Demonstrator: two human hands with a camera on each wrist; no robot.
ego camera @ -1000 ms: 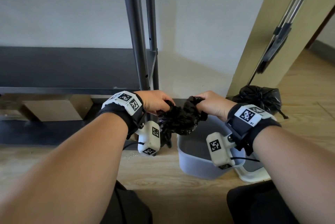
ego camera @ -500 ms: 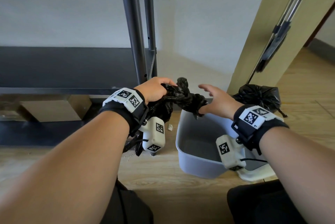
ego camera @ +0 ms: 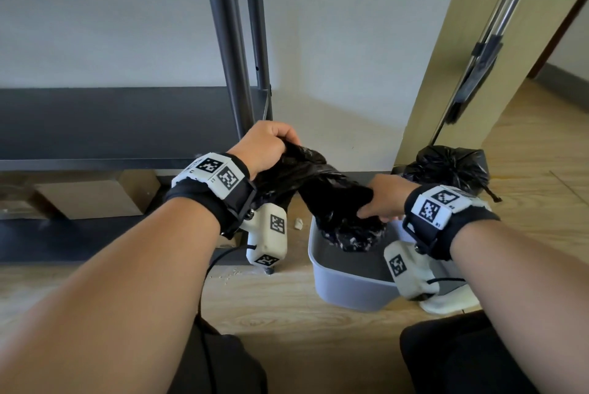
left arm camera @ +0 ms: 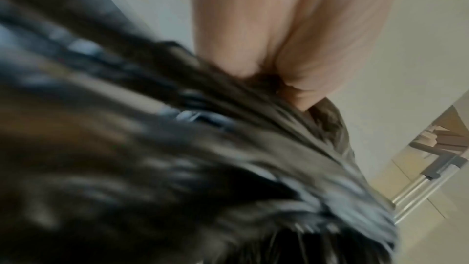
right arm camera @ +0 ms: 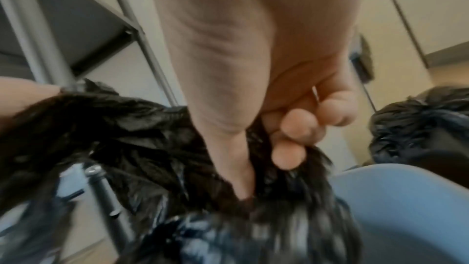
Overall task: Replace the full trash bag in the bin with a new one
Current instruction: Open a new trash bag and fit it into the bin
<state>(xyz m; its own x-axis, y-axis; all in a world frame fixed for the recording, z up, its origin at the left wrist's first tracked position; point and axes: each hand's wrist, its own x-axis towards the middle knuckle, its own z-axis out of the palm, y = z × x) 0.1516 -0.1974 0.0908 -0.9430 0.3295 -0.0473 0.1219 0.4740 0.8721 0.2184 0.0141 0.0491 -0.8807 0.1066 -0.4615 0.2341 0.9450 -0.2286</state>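
A crumpled new black trash bag hangs between my two hands, its lower bulk drooping into the grey bin on the floor. My left hand grips the bag's upper end, held high beside the shelf post. My right hand pinches the bag lower down, over the bin's far side; in the right wrist view its fingertips curl against the thumb round the plastic. The left wrist view shows blurred black plastic bunched in the fist. The full, tied black bag sits on the floor behind the bin.
A dark metal shelf unit with upright posts stands to the left, against the white wall. A cardboard box lies beneath it. A mop or broom handle leans on the door frame at right. My knees border the bottom edge.
A second ago both hands held the bag bunched together. The left hand then lifted its end up, the right let go, reached lower and now pinches the bag over the bin.
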